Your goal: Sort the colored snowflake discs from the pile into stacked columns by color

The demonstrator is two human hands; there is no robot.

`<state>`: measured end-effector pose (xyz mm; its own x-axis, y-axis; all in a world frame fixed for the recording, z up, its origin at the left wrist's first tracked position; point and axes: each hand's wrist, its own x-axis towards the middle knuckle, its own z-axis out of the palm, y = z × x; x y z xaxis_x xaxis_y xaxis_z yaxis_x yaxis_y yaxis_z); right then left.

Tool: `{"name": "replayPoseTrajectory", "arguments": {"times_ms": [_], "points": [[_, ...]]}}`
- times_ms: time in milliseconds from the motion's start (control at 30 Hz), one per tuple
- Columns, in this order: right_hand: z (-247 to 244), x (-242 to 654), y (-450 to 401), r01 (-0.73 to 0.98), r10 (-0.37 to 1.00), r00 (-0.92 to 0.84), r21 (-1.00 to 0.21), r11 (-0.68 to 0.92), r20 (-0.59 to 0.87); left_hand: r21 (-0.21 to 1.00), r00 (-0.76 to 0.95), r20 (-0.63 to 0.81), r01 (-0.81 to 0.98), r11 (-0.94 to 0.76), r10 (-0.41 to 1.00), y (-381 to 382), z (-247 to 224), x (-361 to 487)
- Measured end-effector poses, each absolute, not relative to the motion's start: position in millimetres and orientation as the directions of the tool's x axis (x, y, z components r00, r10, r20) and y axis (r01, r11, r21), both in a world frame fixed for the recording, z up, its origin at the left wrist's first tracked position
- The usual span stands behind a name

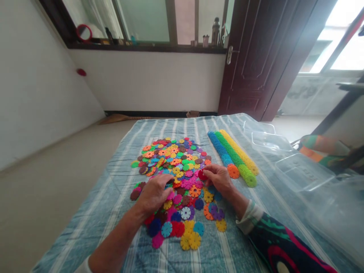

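Note:
A wide pile of flat notched plastic discs (185, 213) in many colours lies on a striped blue cloth (113, 212). My right hand (218, 179) pinches a red disc (202, 174) at the right side of the pile. Over the pile's left part is my left hand (156, 191), its thumb and fingers apart, with nothing visible held between them. To the right of the pile lie three long rows of stacked discs: a blue row (220, 148) with an orange disc (233, 171) at its near end, a green row (234, 156), and a yellow row (240, 151).
Clear plastic containers (304, 170) stand along the cloth's right side, with a large transparent one (335, 212) nearer. A dark red door (253, 53) and a window ledge (159, 48) with bottles are behind. Grey floor (85, 163) shows on the left.

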<state>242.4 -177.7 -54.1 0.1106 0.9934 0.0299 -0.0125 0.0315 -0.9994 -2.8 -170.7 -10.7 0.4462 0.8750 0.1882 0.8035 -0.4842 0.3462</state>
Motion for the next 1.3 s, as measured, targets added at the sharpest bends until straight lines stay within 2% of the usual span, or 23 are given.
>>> {"name": "replayPoseTrajectory", "arguments": {"times_ms": [467, 900, 1133, 1300], "points": [[-58.3, 242.2, -176.7, 0.009, 0.993, 0.107, -0.999, 0.039, 0.040, 0.320, 0.413, 0.298, 0.806, -0.498, 0.860, -163.3, -18.9, -9.0], [-47.6, 242.2, -182.4, -0.013, 0.996, 0.094, -1.000, 0.008, 0.006, 0.314, 0.360, 0.511, 0.767, -0.559, 0.781, -160.3, -22.6, -14.3], [-53.4, 242.2, -184.6, -0.028, 0.996, 0.090, -1.000, 0.010, 0.007, 0.296, 0.332, 0.501, 0.802, -0.519, 0.799, -166.1, -21.6, -13.7], [-57.6, 242.5, -185.3, 0.020, 0.995, 0.087, -0.999, 0.036, 0.038, 0.327, 0.259, 0.512, 0.823, -0.465, 0.819, -165.2, -20.9, -17.0]]}}
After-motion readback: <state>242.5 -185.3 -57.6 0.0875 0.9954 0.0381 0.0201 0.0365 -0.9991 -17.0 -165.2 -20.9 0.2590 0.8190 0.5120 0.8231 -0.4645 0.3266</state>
